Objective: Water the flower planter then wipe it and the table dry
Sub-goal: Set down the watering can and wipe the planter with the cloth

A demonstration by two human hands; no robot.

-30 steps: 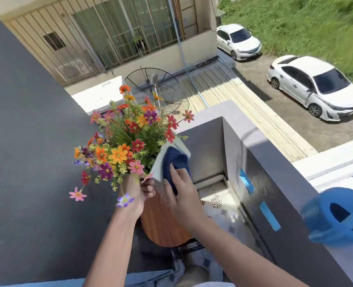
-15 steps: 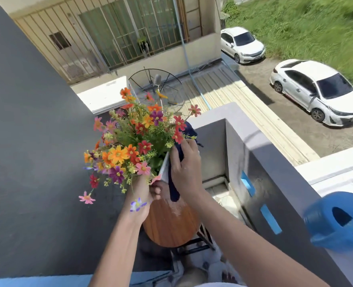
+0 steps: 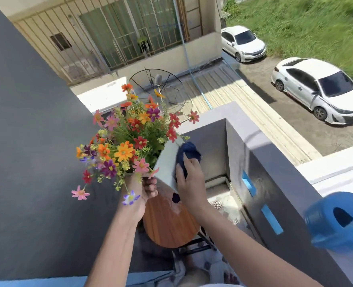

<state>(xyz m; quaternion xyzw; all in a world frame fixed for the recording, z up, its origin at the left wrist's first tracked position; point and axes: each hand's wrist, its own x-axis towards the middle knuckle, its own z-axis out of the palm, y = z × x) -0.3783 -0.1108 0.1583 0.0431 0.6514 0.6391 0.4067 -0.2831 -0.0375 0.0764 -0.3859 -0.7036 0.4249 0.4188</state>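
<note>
Right hand (image 3: 189, 179) with cloth (image 3: 187, 155) against planter (image 3: 167, 162) above table (image 3: 167, 222)

Upper-floor balcony of a home, open air, full sun. Grey parapet wall (image 3: 291, 162) with blue slots bounds a narrow tiled floor with a round drain (image 3: 217, 204). A small round wooden table (image 3: 167, 224) stands on it, and a blue watering can (image 3: 337, 222) sits on the ledge. Below lie a corrugated roof (image 3: 229, 92) and a black mesh satellite dish (image 3: 161, 88). Across the gap, a neighbouring house shows a barred balcony (image 3: 113, 38). Two white cars (image 3: 320, 92) are parked on a paved lane beside grass (image 3: 306, 21). Residential setting throughout.
</note>
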